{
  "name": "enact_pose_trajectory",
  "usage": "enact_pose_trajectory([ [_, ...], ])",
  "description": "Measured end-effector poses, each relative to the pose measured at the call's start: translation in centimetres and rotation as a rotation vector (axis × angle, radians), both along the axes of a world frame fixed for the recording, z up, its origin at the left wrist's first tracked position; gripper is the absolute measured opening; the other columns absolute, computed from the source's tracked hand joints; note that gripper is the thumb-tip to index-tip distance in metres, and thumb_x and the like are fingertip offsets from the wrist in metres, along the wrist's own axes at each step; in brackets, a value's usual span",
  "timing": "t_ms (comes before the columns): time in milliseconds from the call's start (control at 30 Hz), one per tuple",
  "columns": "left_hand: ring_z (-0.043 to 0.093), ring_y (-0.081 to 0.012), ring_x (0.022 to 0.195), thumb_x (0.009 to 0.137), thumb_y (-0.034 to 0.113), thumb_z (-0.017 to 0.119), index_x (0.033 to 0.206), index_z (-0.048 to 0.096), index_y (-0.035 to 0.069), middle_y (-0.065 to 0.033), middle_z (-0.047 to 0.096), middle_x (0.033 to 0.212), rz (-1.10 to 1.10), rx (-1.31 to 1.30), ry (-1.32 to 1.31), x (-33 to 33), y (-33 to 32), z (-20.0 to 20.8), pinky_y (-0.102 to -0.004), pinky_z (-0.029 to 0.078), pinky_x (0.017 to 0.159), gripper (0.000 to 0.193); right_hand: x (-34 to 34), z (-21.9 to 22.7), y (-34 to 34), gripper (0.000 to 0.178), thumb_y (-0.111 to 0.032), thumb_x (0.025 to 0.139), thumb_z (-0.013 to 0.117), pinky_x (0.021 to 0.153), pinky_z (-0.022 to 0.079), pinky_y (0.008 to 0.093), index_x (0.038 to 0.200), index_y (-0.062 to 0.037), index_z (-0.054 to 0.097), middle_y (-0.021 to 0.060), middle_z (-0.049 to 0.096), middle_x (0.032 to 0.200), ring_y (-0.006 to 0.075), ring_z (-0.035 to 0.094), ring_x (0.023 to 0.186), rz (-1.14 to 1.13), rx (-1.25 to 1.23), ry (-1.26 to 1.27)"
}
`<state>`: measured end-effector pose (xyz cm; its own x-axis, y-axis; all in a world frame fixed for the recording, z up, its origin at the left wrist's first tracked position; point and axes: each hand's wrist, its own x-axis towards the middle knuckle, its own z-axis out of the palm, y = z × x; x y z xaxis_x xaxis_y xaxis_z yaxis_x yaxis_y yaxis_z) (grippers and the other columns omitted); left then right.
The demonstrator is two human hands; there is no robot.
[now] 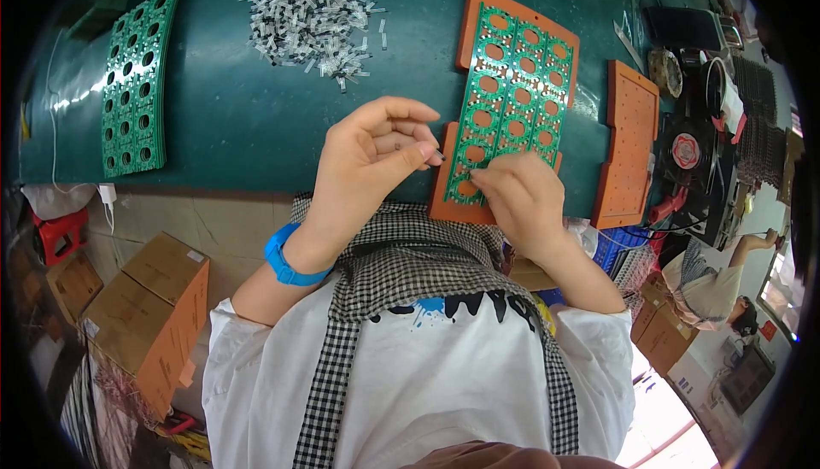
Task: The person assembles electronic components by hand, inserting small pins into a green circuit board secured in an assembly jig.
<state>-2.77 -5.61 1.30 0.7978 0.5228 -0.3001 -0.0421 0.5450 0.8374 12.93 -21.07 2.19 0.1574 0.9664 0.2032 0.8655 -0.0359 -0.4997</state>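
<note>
A green circuit board panel (516, 93) with rows of oval cutouts lies on an orange-brown fixture plate (472, 25). My left hand (371, 149) is beside the panel's left edge, thumb and fingers closed on a small dark part (440, 155). The other fingers curl loosely. Over the panel's near end is my right hand (523, 200), its fingertips pinched together at the board near a cutout. Whatever those fingertips hold, if anything, is hidden. Farther back lies a heap of small clear-and-black parts (312, 16).
A stack of similar green panels (137, 85) lies at the left of the green table (222, 127). Another orange-brown plate (628, 140) is at the right, next to a solder-like reel (686, 151) and tools. Cardboard boxes (141, 298) stand on the floor; a person (705, 285) is farther right.
</note>
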Motion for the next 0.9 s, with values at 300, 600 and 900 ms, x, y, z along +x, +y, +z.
enact_pose_trajectory([
  [300, 0.058, -0.004, 0.067, 0.087, -0.002, 0.061, 0.117, 0.054, 0.0, -0.0045, 0.066, 0.085, -0.294, -0.223, 0.039, 0.7, -2.4, 1.0, -0.0185, 0.044, 0.056, 0.03, -0.2, 0.6, -1.0, 0.034, -0.022, 0.065, 0.079, 0.062, 0.044, 0.0325, 0.095, -0.0088, 0.069, 0.0024, 0.061, 0.088, 0.0193, 0.059, 0.076, 0.146, 0.416, -0.252],
  [600, 0.06, -0.0113, 0.078, 0.081, 0.002, 0.069, 0.107, 0.062, 0.004, -0.0032, 0.062, 0.09, -0.115, 0.666, 0.128, 1.6, -2.9, 0.9, -0.0231, 0.044, 0.061, 0.026, 0.8, 1.8, -1.9, 0.014, 0.002, 0.074, 0.071, 0.066, 0.047, 0.0351, 0.085, -0.0008, 0.063, 0.0095, 0.062, 0.086, 0.0248, 0.06, 0.078, -0.185, 0.05, 0.417],
  [900, 0.053, -0.0255, 0.091, 0.077, 0.015, 0.073, 0.09, 0.067, 0.01, -0.005, 0.059, 0.09, 0.295, 1.443, 0.645, -0.2, 5.2, -1.9, -0.0388, 0.04, 0.083, 0.015, 2.7, 1.2, -1.7, 0.01, 0.0, 0.078, 0.066, 0.07, 0.046, 0.0369, 0.084, -0.0034, 0.059, 0.008, 0.056, 0.086, 0.0274, 0.056, 0.08, -0.057, -0.061, 0.213],
])
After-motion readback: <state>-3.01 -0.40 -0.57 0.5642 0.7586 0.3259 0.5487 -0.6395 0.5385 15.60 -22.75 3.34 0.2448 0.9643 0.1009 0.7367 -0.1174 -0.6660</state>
